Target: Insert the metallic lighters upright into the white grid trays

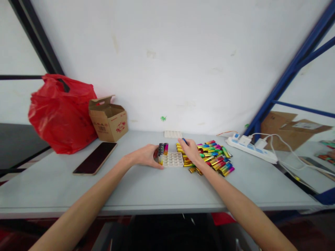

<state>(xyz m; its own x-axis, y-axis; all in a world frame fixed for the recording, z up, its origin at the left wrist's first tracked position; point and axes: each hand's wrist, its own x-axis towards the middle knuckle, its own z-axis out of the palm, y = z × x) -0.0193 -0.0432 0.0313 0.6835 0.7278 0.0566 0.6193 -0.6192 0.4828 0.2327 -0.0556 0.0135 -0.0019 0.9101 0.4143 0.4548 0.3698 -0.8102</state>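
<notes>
A white tray (pixel 173 160) with rows of round holes lies on the table in front of me. Several shiny lighters (pixel 161 153) with black tops stand upright at its left end, and one with a magenta and gold body (pixel 165 149) stands in the back row. My left hand (pixel 149 156) curves around that end, thumb and fingers apart, steadying the tray and the outer lighters. Just right of the tray, my right hand (pixel 190 150) is closed on a lighter (pixel 185 141), of which only a blue end shows. Beside and under this hand spreads a pile of gold and multicoloured lighters (pixel 218 160).
A second white tray (pixel 173 134) lies by the wall. On the left are a phone (pixel 96 158), an open cardboard box (pixel 111 120) and a red plastic bag (pixel 62 115). A power strip (pixel 251 150) with plugs and cables lies right, near a blue frame (pixel 293 69).
</notes>
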